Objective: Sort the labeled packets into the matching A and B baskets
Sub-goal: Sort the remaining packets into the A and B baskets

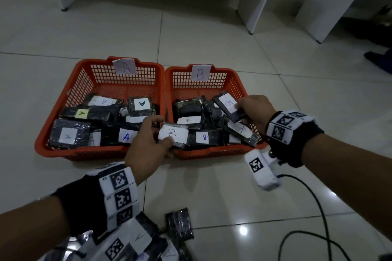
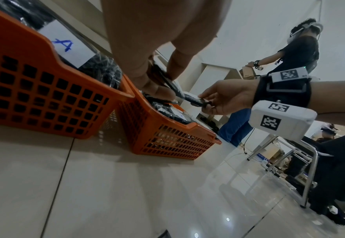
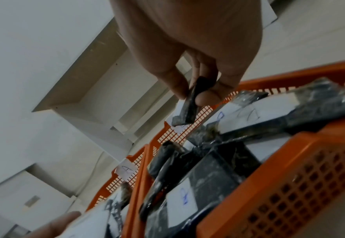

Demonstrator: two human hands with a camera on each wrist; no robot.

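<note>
1. The left hand [image 1: 146, 144] sits at centre frame in the head view, forearm entering from the lower left, thumb and fingers pinching a flat packet [image 1: 173, 134].
2. The right hand [image 1: 254, 110] sits right of centre, forearm entering from the right edge, fingertips pinching another packet [image 1: 228, 106] by its end.

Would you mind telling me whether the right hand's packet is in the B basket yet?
Not yet: the right hand pinches the packet tilted above the B basket.
</note>
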